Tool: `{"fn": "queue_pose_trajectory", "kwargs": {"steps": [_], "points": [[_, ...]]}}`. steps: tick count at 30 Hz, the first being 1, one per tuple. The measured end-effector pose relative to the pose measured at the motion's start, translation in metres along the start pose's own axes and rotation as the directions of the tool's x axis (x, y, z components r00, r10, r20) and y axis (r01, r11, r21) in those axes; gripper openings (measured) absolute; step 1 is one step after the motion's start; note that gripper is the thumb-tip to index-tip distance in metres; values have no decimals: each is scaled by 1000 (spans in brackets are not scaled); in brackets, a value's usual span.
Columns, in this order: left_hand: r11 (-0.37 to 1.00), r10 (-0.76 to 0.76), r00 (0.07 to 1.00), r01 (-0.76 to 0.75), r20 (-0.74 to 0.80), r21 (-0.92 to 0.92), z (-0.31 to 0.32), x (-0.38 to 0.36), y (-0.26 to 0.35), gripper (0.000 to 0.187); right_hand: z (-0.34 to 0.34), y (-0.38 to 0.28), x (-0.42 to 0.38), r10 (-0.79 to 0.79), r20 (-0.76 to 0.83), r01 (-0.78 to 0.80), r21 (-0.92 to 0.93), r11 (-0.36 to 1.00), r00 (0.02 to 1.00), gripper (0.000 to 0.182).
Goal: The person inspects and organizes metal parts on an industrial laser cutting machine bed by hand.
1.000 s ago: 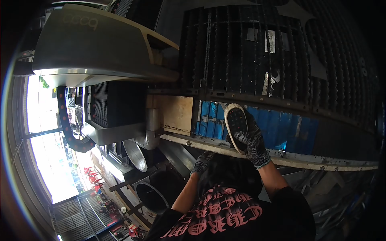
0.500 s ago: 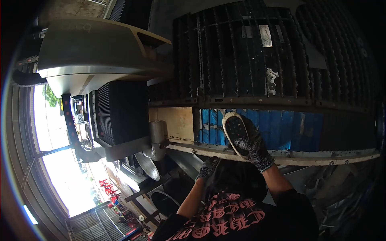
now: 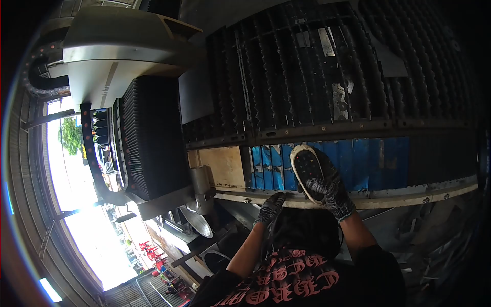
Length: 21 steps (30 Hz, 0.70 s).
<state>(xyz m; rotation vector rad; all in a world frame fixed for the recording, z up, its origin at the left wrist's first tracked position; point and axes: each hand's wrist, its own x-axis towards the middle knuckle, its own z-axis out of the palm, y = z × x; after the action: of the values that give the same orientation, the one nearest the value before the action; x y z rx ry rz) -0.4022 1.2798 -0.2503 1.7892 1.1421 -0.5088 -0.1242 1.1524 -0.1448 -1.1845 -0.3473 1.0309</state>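
My right hand (image 3: 333, 193), in a grey knitted glove, is closed around a handheld controller (image 3: 307, 165) with a pale rim and small coloured buttons on its dark face. The controller is held over the blue panel (image 3: 353, 166). To the left of it, my gloved left hand (image 3: 270, 208) has its fingers together, curled on the pale rail (image 3: 399, 202) at the edge of the machine. Its fingertips are small and dark in the view.
Beyond the panel lies a bed of dark serrated slats (image 3: 276, 77) with metal scraps (image 3: 340, 100). A large machine head (image 3: 123, 56) and black bellows (image 3: 158, 138) stand at the left. A metal duct (image 3: 200, 181) is near the rail. Red objects are at lower left.
The machine head and bellows show further up and left, and more of the bellows is visible. My left hand is slightly higher on the rail; the controller is slightly further right.
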Motion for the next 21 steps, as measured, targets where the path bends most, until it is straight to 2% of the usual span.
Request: {"fn": "queue_pose_trajectory", "kwargs": {"steps": [3, 5, 9, 10, 11, 12, 13, 15, 16, 17, 18, 20, 21], "points": [[999, -40, 999, 39, -15, -7, 5, 6, 0, 50, -5, 0, -6, 18, -20, -17, 37, 999, 1000, 62], [1000, -4, 1000, 5, -29, 23, 8, 8, -5, 48, -7, 4, -9, -26, -10, 27, 58, 998, 1000, 61], [1000, -8, 1000, 8, -2, -11, 19, 18, -44, 44, -9, 19, -10, 21, -11, -20, 100, 995, 1000, 61], [971, 171, 985, -167, -11, 170, 20, 18, -56, 43, -8, 20, -10, 3, 3, -4, 135, 991, 1000, 66], [881, 342, 940, -324, 11, 345, 20, 16, -61, 44, -5, 15, -11, 11, 19, -15, 218, 976, 1000, 71], [863, 370, 929, -357, 34, 358, 20, 15, -67, 48, -2, 9, -12, 20, 36, -29, 298, 954, 999, 75], [863, 379, 925, -362, 23, 352, 22, 15, -71, 48, -1, 7, -13, 11, 43, -23, 287, 958, 999, 75], [938, 242, 970, -235, 6, 255, 23, 15, -77, 47, 3, 4, -15, -7, 60, -8, 241, 971, 998, 61], [961, 171, 985, -165, -7, 223, 25, 15, -80, 42, 5, 3, -16, 1, 71, -15, 206, 978, 997, 63], [962, 181, 983, -173, -18, 212, 24, 8, -72, 42, 7, 5, -15, -6, 81, -9, 192, 981, 997, 63], [986, 121, 990, -111, -76, 122, 21, -2, -60, 45, 10, 5, -15, -20, 85, 8, 145, 989, 996, 64], [998, 51, 989, -55, -141, -21, 21, -8, -56, 54, 19, -12, -23, 79, 148, -125, 335, 934, 986, 65], [997, 60, 986, -67, -154, -39, 23, -11, -60, 54, 21, -9, -22, 73, 160, -121, 314, 942, 984, 65]]}}
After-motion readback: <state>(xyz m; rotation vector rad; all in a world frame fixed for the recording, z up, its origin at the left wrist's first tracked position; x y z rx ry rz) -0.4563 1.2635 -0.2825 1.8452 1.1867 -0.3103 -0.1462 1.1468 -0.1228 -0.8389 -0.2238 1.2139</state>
